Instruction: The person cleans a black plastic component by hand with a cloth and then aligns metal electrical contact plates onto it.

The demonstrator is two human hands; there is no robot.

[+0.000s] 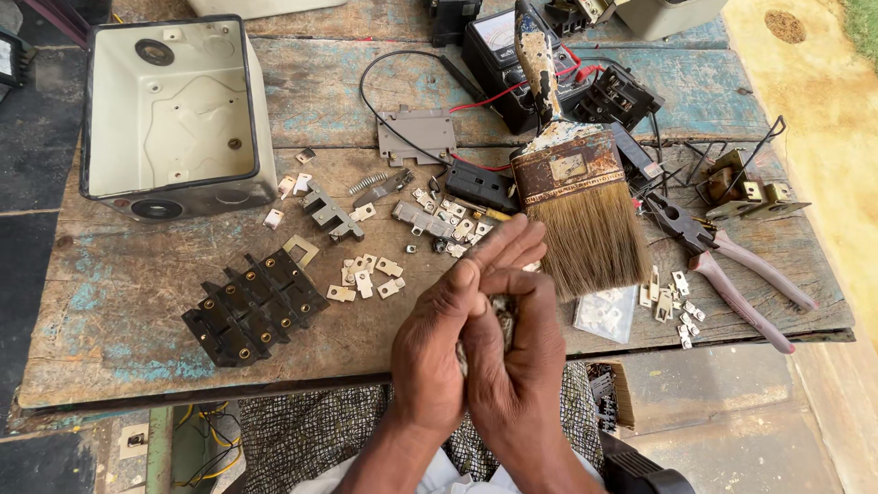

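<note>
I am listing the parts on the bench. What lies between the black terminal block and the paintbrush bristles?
In the head view, small loose metal plates lie on the wooden table between the black terminal block and the paintbrush bristles; the person's hands also cross that stretch.

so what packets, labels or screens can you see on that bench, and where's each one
Clear plastic packet: near edge of the bench, just right of the hands, under the brush bristles; small, see-through, pale metal pieces inside.
Meter dial: far edge, top centre, on a black meter; pale rectangular face behind the brush handle.
Label on brush: middle of the rusty metal band of the brush; small, pale, rectangular, worn.
No signs in view.
</note>
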